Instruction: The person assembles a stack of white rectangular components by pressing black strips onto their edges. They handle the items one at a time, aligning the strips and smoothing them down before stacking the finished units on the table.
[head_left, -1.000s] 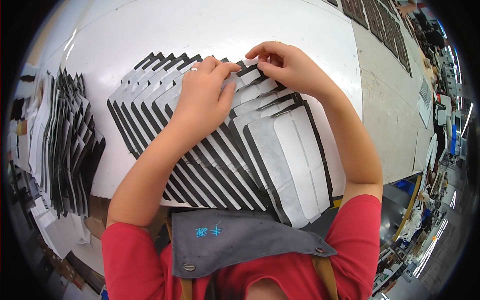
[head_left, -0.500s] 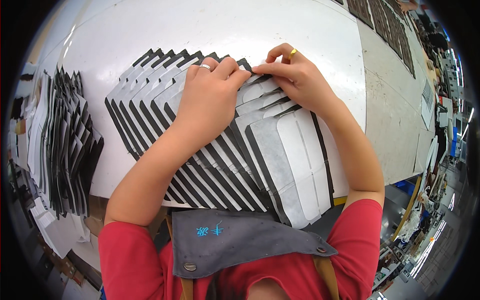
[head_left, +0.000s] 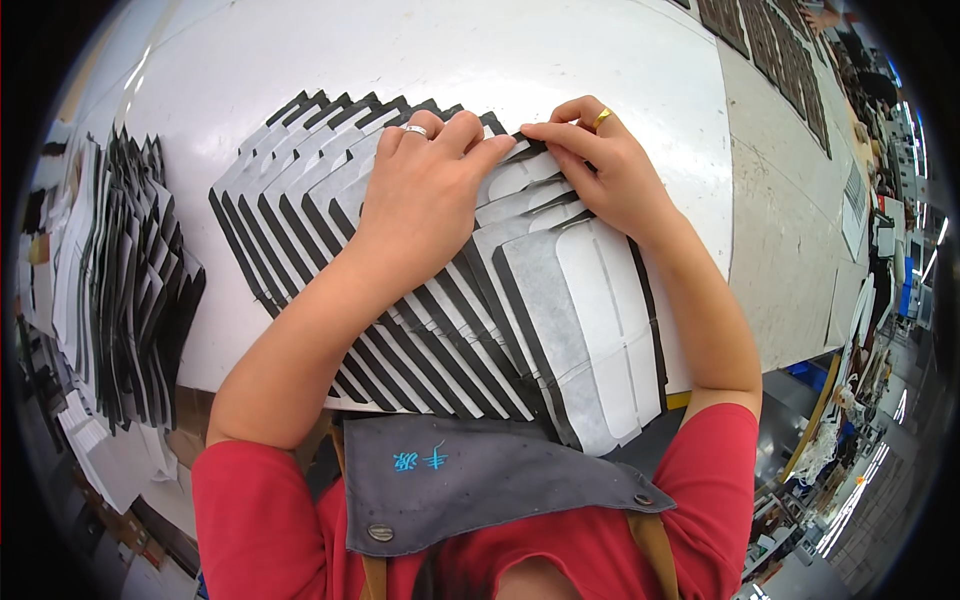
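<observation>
A fanned row of flat white-and-grey panels with black edges (head_left: 300,225) overlaps across the table in front of me. My left hand (head_left: 422,195), with a ring on one finger, is closed at the far edge of the row, its thumb on a panel's black border. Just right of it, my right hand (head_left: 610,170) pinches the black corner of the same panel between thumb and fingertips. Its other fingers are curled. Nearest me on the right lies the topmost panel (head_left: 540,310), which has a white strip on it. The left fingertips are partly hidden behind the edge.
Another thick stack of black-edged panels (head_left: 125,280) hangs near the table's left edge. Dark strips (head_left: 775,60) lie in rows at the far right, where part of another person's hand (head_left: 822,18) shows. White table surface (head_left: 620,60) stretches beyond the panels.
Both hands have shifted slightly right along the far edge of the panel. My right fingers have turned a little at the black corner.
</observation>
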